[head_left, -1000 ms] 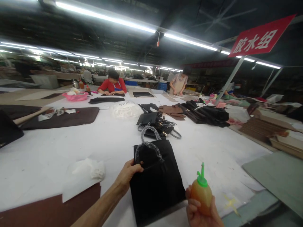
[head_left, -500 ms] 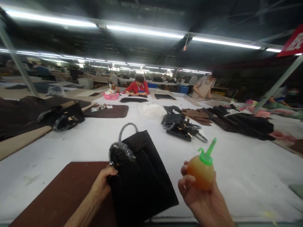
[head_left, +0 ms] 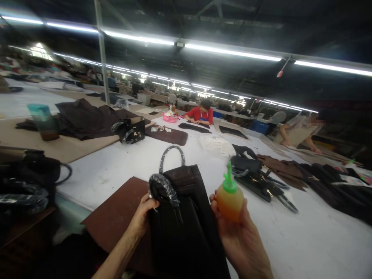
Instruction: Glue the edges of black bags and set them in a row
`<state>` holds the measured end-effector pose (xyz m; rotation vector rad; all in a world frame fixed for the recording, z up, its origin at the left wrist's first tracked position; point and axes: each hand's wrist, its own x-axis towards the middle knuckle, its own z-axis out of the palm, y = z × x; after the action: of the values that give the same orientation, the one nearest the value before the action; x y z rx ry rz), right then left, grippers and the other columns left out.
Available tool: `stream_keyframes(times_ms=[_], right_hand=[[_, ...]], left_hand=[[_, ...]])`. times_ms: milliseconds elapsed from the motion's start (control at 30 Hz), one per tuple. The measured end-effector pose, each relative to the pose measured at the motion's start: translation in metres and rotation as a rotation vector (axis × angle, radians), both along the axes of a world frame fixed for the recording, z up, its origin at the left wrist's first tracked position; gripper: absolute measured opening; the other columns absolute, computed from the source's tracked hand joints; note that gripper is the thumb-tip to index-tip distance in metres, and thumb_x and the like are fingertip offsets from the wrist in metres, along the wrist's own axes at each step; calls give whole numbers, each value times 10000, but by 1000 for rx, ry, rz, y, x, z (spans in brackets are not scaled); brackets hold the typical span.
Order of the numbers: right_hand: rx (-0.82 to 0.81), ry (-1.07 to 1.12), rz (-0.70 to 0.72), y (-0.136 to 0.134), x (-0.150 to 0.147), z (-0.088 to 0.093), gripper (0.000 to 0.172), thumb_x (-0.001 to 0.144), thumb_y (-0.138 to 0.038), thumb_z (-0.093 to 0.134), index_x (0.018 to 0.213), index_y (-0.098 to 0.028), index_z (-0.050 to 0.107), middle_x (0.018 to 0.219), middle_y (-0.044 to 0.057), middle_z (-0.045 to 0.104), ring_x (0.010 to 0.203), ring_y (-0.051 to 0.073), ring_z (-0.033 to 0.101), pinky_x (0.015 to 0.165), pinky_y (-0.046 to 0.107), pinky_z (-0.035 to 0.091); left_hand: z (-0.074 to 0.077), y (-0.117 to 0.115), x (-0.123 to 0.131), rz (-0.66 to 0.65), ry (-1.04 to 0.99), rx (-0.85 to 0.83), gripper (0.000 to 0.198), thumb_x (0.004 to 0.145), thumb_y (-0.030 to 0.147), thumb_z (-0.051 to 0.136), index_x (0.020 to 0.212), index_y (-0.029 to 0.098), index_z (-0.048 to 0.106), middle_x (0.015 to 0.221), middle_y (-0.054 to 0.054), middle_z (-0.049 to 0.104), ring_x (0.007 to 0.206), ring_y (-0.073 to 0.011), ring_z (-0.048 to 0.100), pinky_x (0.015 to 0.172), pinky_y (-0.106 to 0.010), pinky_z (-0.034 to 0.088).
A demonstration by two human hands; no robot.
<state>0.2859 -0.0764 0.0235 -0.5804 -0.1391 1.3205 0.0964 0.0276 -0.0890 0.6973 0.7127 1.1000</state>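
My left hand point(head_left: 143, 217) is closed on the upper left edge of a black handbag point(head_left: 177, 232), thumb on top. The bag's two looped handles point(head_left: 172, 155) are wrapped in clear plastic film. In my right hand point(head_left: 241, 240) is a round squeeze bottle point(head_left: 230, 201) with orange-yellow liquid and a green spout pointing up. The bottle is beside the bag's right edge, and part of my right hand lies behind or against that edge; contact cannot be made out. Under the bag and my left forearm lies a brown sheet point(head_left: 116, 217) on the white table.
Black handbags point(head_left: 258, 178) lie on the white table point(head_left: 314, 236) to the right, near a white bag point(head_left: 216, 146). More bags point(head_left: 37, 174) stand at left. A teal-lidded cup point(head_left: 43, 122) is beyond them. A person in red point(head_left: 200, 114) works across the table.
The view has swung left and tilted, bringing the cup and left-hand bags into sight. The squeeze bottle has come closer to the handbag. Both hands keep their hold.
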Motion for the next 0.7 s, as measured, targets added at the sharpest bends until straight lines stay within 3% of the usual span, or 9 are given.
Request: stream_keyframes(times_ms=[100, 200, 267, 333, 400, 533, 633, 700], right_hand=[[83, -110, 54, 16, -13, -3, 350, 766, -491, 640, 995, -227, 660, 951, 54, 663, 902, 198, 583, 869, 419, 459], [84, -169, 124, 32, -20, -13, 367, 794, -506, 600, 996, -206, 660, 934, 67, 673, 930, 220, 575, 931, 502, 388], [60, -159, 148, 40, -23, -21, 367, 795, -485, 610, 1012, -193, 653, 947, 73, 675, 941, 222, 576, 955, 508, 362], [50, -127, 150, 44, -24, -26, 354, 792, -477, 618, 1019, -207, 648, 949, 68, 678, 938, 223, 580, 960, 535, 345], [43, -105, 141, 46, -23, -28, 339, 789, -480, 622, 1010, -225, 650, 939, 62, 682, 928, 223, 585, 952, 565, 336], [14, -111, 129, 45, -20, -27, 343, 757, -477, 660, 990, -225, 660, 919, 57, 685, 901, 217, 594, 931, 553, 362], [-6, -146, 111, 46, -19, -28, 371, 740, -481, 676, 998, -214, 663, 926, 66, 682, 877, 206, 601, 904, 502, 403], [-24, -186, 97, 47, -18, -31, 405, 733, -509, 670, 992, -198, 668, 921, 82, 681, 850, 206, 606, 877, 487, 428]], left_hand=[[-14, -2, 8, 155, 154, 130, 455, 632, 154, 577, 1083, 190, 530, 1024, -50, 630, 906, -216, 592, 796, -302, 460], [-26, -4, 4, 275, 369, 154, 688, 614, 85, 549, 1269, 185, 362, 1231, -102, 505, 1114, -233, 498, 957, -336, 381], [-24, -4, -7, 312, 538, 227, 804, 640, 95, 552, 1364, 185, 215, 1358, -130, 362, 1220, -257, 400, 1016, -378, 325], [-9, -4, -20, 331, 730, 408, 851, 685, 122, 551, 1410, 215, 115, 1466, -109, 167, 1327, -274, 223, 1069, -410, 241], [14, 0, -31, 244, 894, 671, 839, 709, 106, 519, 1423, 254, 105, 1507, -58, 32, 1366, -265, 96, 1096, -419, 182], [60, 18, -39, -187, 1047, 1148, 902, 642, 50, 529, 1425, 277, 142, 1517, -51, 24, 1369, -254, 103, 1098, -434, 168], [78, 36, -32, -376, 1042, 1301, 974, 562, 78, 624, 1415, 261, 189, 1510, -88, 78, 1365, -284, 116, 1093, -466, 142], [83, 46, -25, -413, 1021, 1356, 910, 511, 150, 712, 1342, 225, 348, 1474, -128, 217, 1343, -327, 181, 1081, -490, 142]])
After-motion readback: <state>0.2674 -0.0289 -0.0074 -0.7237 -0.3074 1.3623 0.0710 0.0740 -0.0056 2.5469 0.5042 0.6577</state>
